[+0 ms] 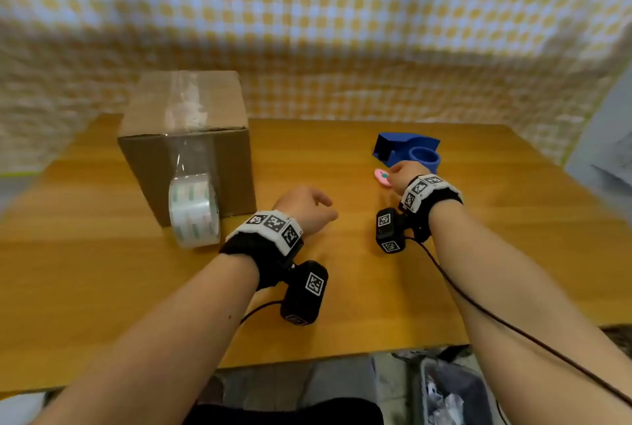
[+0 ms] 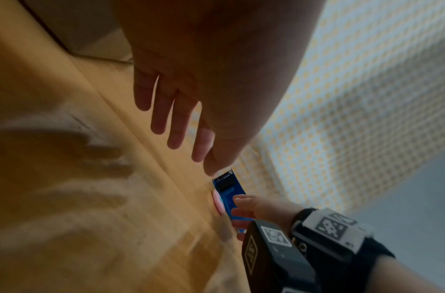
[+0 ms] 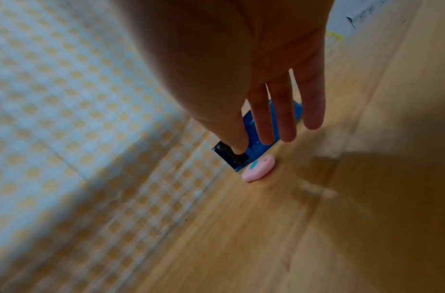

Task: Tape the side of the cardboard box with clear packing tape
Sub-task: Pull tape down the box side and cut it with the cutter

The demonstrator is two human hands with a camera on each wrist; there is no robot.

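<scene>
A brown cardboard box [image 1: 225,164] stands at the back left of the wooden table [image 1: 359,298]. A strip of clear tape [image 1: 186,106] runs over its top and down its near side. It ends in the tape roll [image 1: 194,211], which stands on edge against the box's foot. My left hand [image 1: 309,207] hovers right of the roll and holds nothing; in the left wrist view its fingers [image 2: 176,126] hang straight. My right hand [image 1: 403,173] reaches to a blue tape cutter [image 1: 407,149]. Its straight fingers [image 3: 283,123] lie over the cutter [image 3: 256,147], one fingertip by the toothed blade.
A small pink oval object [image 1: 382,177] with a teal spot lies on the table just beside the cutter. A yellow-checked cloth [image 1: 342,31] hangs behind the table. A bin with scraps [image 1: 451,394] sits below the near edge. Cables trail from both wrist cameras.
</scene>
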